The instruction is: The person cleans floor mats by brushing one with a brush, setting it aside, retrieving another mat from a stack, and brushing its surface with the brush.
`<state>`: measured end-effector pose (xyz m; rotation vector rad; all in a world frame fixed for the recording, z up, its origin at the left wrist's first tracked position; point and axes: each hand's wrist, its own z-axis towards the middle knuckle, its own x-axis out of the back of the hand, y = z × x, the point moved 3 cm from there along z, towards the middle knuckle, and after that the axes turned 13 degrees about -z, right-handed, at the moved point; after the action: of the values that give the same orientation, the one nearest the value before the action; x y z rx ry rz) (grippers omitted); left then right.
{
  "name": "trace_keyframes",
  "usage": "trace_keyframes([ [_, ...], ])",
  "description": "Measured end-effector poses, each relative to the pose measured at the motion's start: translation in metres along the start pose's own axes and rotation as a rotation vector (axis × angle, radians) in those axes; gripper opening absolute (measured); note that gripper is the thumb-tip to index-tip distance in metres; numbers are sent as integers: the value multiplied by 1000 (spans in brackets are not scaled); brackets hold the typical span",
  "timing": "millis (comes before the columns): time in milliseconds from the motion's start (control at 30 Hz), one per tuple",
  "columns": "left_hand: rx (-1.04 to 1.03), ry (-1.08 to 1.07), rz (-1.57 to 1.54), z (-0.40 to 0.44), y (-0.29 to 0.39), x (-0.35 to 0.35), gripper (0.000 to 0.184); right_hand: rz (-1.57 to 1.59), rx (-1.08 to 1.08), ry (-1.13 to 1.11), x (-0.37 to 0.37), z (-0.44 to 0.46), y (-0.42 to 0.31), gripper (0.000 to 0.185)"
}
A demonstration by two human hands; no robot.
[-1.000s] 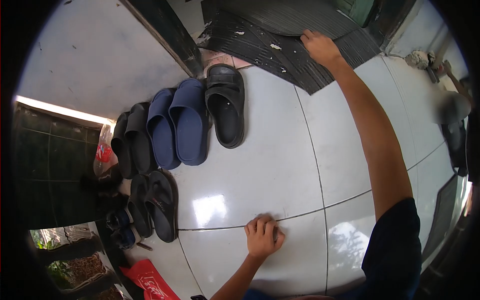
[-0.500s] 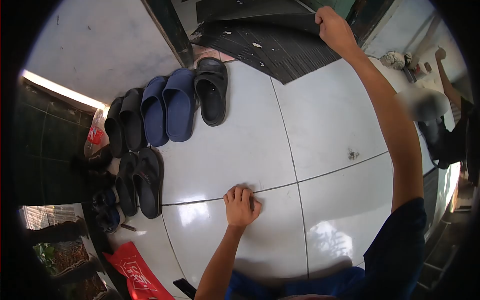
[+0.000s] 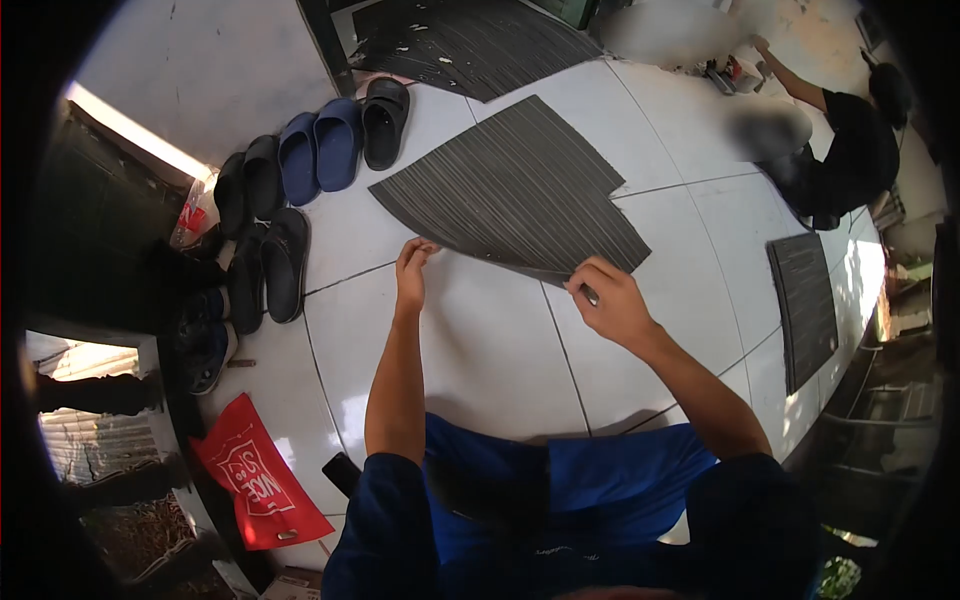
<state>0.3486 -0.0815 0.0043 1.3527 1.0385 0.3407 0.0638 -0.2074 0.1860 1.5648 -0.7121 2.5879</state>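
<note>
A dark ribbed mat piece [image 3: 520,185] is held over the white tiled floor in front of me, its near edge lifted and curved. My right hand [image 3: 608,297] pinches that near edge at its right part. At the left part of the same edge is my left hand [image 3: 412,262], fingers closed together at the mat's rim. Another dark mat [image 3: 470,45], with pale specks on it, lies flat at the doorway beyond.
Black and blue slippers [image 3: 337,145] line the left wall, with flip-flops [image 3: 285,265] nearer. A red bag [image 3: 262,475] and a phone [image 3: 342,474] lie at lower left. Another person [image 3: 862,150] is at upper right, near a folded mat [image 3: 803,305].
The ribbed mat piece has come away from the doorway toward me in my right hand. My left hand has left the floor and moved up to the mat's edge. The view has shifted.
</note>
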Motion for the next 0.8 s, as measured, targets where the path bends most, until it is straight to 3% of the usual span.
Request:
trace_keyframes([
  [33,81,-44,-19,-11,-20,22,18,60,-88,-27,-15,-44,-8,17],
  [67,168,-82,-34,-30,-43,49,20,19,-18,-2,-24,-81,-20,17],
  [133,156,27,43,-106,-28,25,33,29,-167,-8,-27,-142,-37,16],
  [200,449,-48,186,-131,-38,31,40,-14,-239,28,-32,-182,-32,15],
  [333,464,-252,425,-176,-27,20,30,13,-395,-131,-44,-249,-8,15],
  [400,439,-289,587,-180,-26,32,28,20,-466,-254,-52,-273,3,13],
  [500,194,-189,628,-170,-29,45,26,96,-535,-285,-39,-286,-1,18],
  [600,-135,-88,703,-146,-43,68,29,-17,-667,-40,-1,-293,18,17],
  [733,-163,104,905,-128,-36,70,45,-188,-933,212,63,-329,80,23],
  [800,-245,132,1031,-116,-36,68,55,-128,-1219,331,87,-359,105,30],
])
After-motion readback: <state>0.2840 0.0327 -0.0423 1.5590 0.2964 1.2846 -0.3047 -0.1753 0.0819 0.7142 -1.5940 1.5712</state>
